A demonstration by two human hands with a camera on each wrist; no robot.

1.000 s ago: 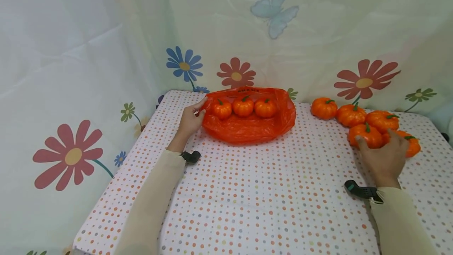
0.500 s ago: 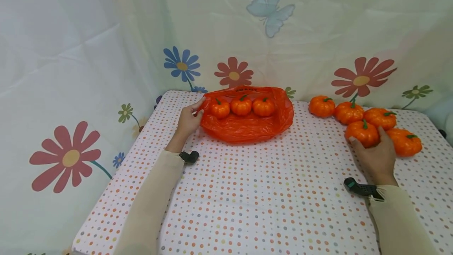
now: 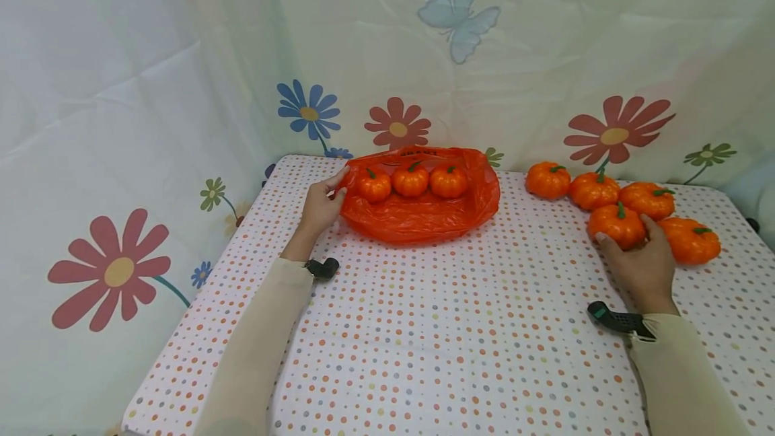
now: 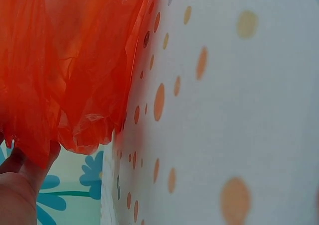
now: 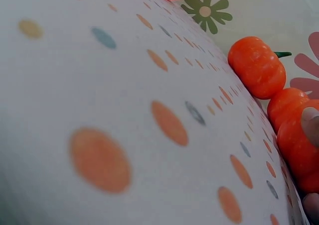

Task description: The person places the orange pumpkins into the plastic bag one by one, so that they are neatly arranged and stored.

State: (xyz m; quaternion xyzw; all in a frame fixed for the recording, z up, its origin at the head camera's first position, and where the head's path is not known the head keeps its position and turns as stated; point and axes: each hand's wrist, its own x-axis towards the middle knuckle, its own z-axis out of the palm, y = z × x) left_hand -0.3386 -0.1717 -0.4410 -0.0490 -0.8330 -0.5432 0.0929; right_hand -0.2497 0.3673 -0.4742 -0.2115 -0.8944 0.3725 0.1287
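Observation:
In the head view an orange-red plastic bag (image 3: 418,224) lies with its mouth spread towards me, and three small orange pumpkins (image 3: 410,180) sit in a row inside it. My left hand (image 3: 321,210) pinches the bag's left edge; the left wrist view shows the thin plastic (image 4: 75,60) over the fingertips (image 4: 42,165). To the right, my right hand (image 3: 644,271) grips a pumpkin (image 3: 616,224) with a green stem, thumb on its near left side and fingers at its right. The right wrist view cuts off most of this hand, with a fingertip (image 5: 310,116) on the pumpkin (image 5: 294,145).
Several other pumpkins crowd round the gripped one: one (image 3: 690,241) to its right, one (image 3: 648,200) behind, two more (image 3: 547,180) towards the back left. A dotted cloth (image 3: 460,328) covers the table. A flowered curtain (image 3: 521,52) hangs behind.
My right hand has shifted slightly left, from over the right-hand pumpkins to a grip on the front one. The left hand stays at the bag's edge. The head view has drifted slightly.

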